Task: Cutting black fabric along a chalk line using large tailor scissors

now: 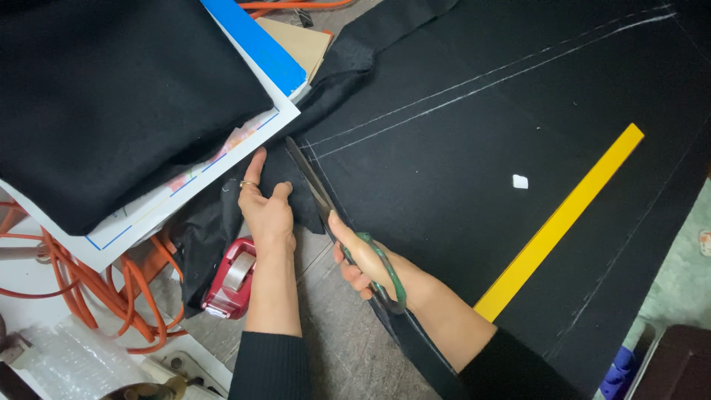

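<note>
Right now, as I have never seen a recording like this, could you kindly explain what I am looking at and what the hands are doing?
There is no machine here: a person wears a camera on the head, so this single picture looks down at their own two bare hands. The right hand grips green-handled scissors, with the blades lying along the edge of a large black cloth marked with white chalk lines. The left hand, with a ring on one finger, presses flat on a loose strip of that cloth. On the cloth lie a yellow ruler and a small white piece of chalk. To the left are a red tape dispenser, orange cable, and folded black fabric on white and blue sheets.
</note>
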